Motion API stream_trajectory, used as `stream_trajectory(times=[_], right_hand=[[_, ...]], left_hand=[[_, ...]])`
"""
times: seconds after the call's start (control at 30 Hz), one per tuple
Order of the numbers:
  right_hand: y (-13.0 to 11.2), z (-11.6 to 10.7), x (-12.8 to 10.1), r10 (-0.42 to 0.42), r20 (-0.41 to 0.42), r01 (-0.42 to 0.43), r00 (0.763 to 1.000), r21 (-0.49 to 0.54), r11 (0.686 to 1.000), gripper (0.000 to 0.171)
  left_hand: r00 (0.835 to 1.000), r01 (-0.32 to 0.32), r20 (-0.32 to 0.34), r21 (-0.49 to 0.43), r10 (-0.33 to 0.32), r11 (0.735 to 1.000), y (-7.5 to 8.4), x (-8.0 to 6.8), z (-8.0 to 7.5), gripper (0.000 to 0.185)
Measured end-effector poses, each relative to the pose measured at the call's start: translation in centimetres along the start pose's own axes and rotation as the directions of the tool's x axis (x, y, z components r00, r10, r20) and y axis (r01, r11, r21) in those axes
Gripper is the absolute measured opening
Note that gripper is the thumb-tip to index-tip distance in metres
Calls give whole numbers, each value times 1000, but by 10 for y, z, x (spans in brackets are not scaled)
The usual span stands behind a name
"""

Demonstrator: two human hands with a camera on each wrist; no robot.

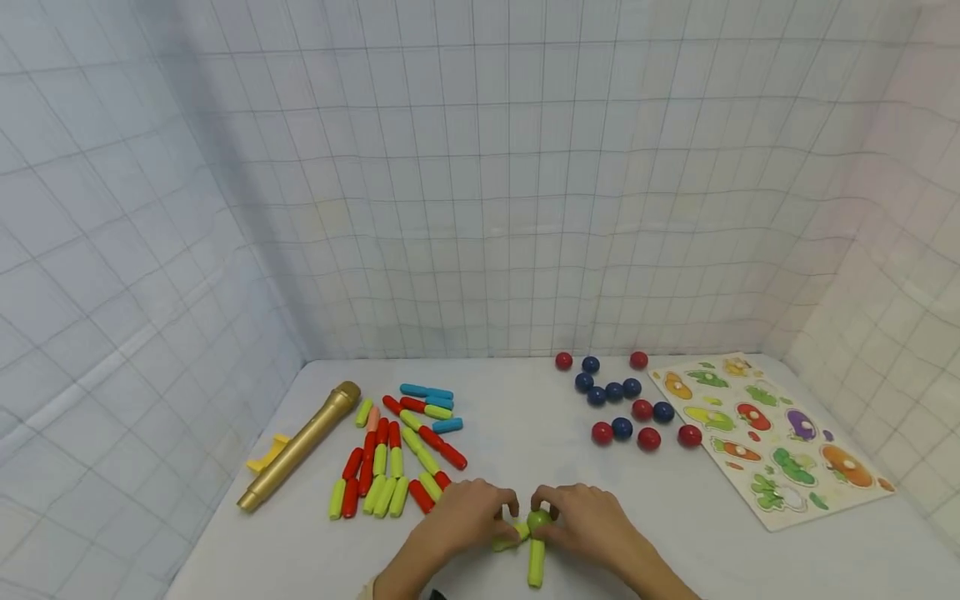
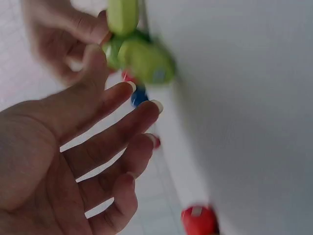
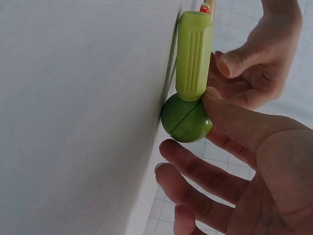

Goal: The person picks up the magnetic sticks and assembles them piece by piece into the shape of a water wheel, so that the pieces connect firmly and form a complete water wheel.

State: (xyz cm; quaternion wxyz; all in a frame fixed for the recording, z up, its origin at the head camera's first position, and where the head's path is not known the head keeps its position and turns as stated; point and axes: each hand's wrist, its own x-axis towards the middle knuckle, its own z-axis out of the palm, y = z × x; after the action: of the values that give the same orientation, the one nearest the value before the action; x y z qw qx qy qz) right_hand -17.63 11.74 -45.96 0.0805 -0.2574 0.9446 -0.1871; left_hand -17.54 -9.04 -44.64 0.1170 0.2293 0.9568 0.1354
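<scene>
A green ball (image 1: 538, 521) lies near the front of the white table, with one yellow-green stick (image 1: 536, 565) joined to it and pointing toward me. Another yellow-green stick (image 1: 510, 540) angles off to the ball's left. My right hand (image 1: 596, 518) holds the green ball between thumb and forefinger, the other fingers loosely bent, as the right wrist view shows. Beside the left stick is my left hand (image 1: 468, 518); its fingers are spread and relaxed, with nothing gripped in the left wrist view. Part of the left stick is hidden behind that hand.
Several red, yellow-green and blue sticks, such as a red stick (image 1: 349, 497), lie at left. A gold microphone-like rod (image 1: 300, 447) rests on a yellow piece (image 1: 264, 460). Red and blue balls (image 1: 622, 428) spread at right, near a vegetable picture board (image 1: 780, 492).
</scene>
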Motion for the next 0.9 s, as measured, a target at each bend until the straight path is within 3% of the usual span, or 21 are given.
stream_trajectory(times=[0.1, 0.2, 0.33, 0.5, 0.9], right_hand=[[2, 0, -1, -3, 0, 3, 1000, 13, 1000, 22], [1, -1, 0, 4, 17, -4, 1000, 24, 1000, 22], [0, -2, -1, 15, 26, -16, 1000, 21, 1000, 21], [1, -2, -2, 7, 25, -7, 1000, 16, 1000, 22], [1, -5, 1, 23, 57, -24, 998, 22, 999, 21]], left_hand=[[997, 54, -64, 47, -51, 997, -17, -5, -14, 8], [983, 148, -116, 72, -139, 986, -36, -11, -25, 13], [972, 212, -108, 16, -209, 977, -52, -16, -32, 10], [970, 226, -87, -1, -226, 974, -56, -17, -32, 7], [960, 223, -192, 94, -202, 970, -61, -7, -18, 11]])
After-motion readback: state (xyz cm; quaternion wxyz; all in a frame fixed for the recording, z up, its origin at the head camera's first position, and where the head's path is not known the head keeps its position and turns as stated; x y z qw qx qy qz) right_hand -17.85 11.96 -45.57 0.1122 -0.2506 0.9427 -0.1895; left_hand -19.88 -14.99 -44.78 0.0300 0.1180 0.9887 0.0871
